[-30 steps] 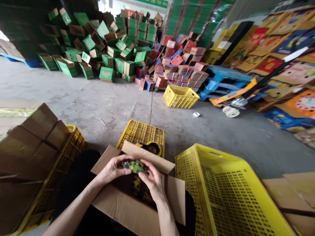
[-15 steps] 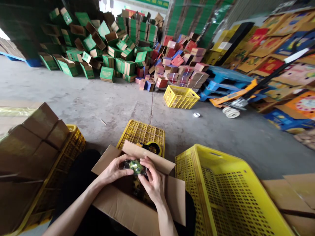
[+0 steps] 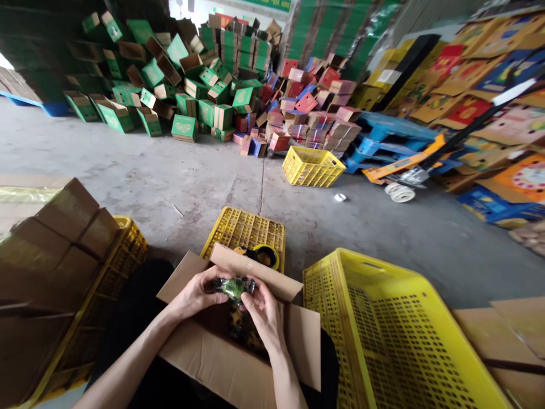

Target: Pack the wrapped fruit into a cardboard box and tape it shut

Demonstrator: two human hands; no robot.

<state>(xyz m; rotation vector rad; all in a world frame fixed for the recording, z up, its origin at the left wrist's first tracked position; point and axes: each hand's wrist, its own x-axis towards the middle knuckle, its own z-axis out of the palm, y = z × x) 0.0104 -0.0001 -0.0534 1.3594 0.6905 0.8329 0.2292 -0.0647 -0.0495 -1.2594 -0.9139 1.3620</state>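
Observation:
Between my two hands is a small green item in clear, dark-printed plastic wrap (image 3: 234, 288), looking like a wrapped fruit; its exact kind I cannot make out. My left hand (image 3: 203, 291) pinches the wrap's left end, and my right hand (image 3: 261, 307) grips the right end with thumb and fingers. Both are held above an open cardboard box (image 3: 221, 363) with its flaps spread, resting at my lap. Inside the box, partly hidden by my right hand, lie more dark and yellowish wrapped pieces (image 3: 242, 329). Just beyond the far flap, a tape dispenser (image 3: 266, 257) lies on an upturned yellow crate (image 3: 238, 224).
A large yellow crate (image 3: 383, 318) stands at my right, with flat cardboard (image 3: 502, 335) beside it. Closed cartons (image 3: 63, 227) sit on another yellow crate (image 3: 131, 238) at left. Farther off are a small yellow crate (image 3: 313, 167), a pallet jack (image 3: 404, 170) and heaped green boxes (image 3: 185, 126).
My right hand's fingers have closed onto the right end of the wrap, where they were more spread before. The wrapped green item has turned slightly and stays over the box.

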